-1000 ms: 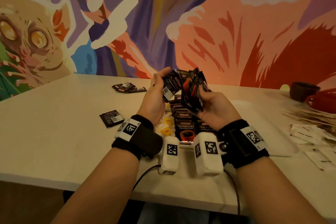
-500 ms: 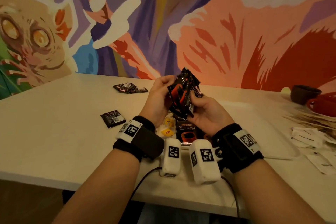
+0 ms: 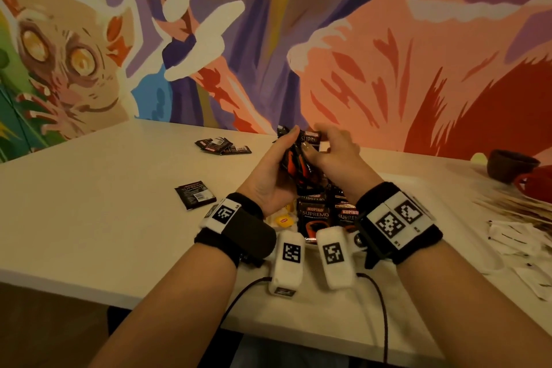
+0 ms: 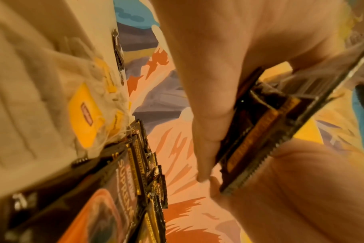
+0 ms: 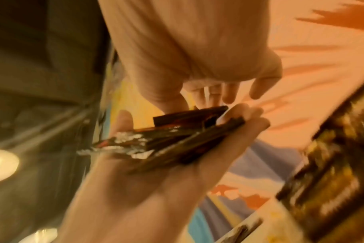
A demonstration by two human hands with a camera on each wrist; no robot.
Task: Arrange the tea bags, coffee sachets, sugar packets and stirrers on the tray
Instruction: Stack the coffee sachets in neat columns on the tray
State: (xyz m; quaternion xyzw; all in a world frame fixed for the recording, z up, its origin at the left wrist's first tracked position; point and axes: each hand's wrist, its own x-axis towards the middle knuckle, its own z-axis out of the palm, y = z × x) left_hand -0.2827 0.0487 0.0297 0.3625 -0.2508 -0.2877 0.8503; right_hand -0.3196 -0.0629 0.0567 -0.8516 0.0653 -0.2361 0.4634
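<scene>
My left hand [image 3: 268,170] holds a bundle of black coffee sachets [image 3: 298,164] upright above the white tray [image 3: 460,218]. My right hand [image 3: 331,152] curls over the bundle's top, with its thumb pressing on the front. The right wrist view shows the bundle [image 5: 177,139] lying in the left palm under the right fingertips [image 5: 208,93]. More coffee sachets [image 3: 313,212] lie in overlapping rows on the tray below my hands. Beside them on the left are tea bags with yellow tags [image 3: 283,219], seen close in the left wrist view [image 4: 85,113].
One loose sachet [image 3: 195,194] lies on the table to the left, and a small pile of sachets [image 3: 222,146] lies farther back. To the right are white sugar packets [image 3: 522,236], stirrers [image 3: 507,206], a dark bowl [image 3: 510,164] and a red cup [image 3: 537,185].
The sachets were fanned out between both hands; now they are gathered into one tight bundle in the left hand. The right hand has turned over the bundle's top.
</scene>
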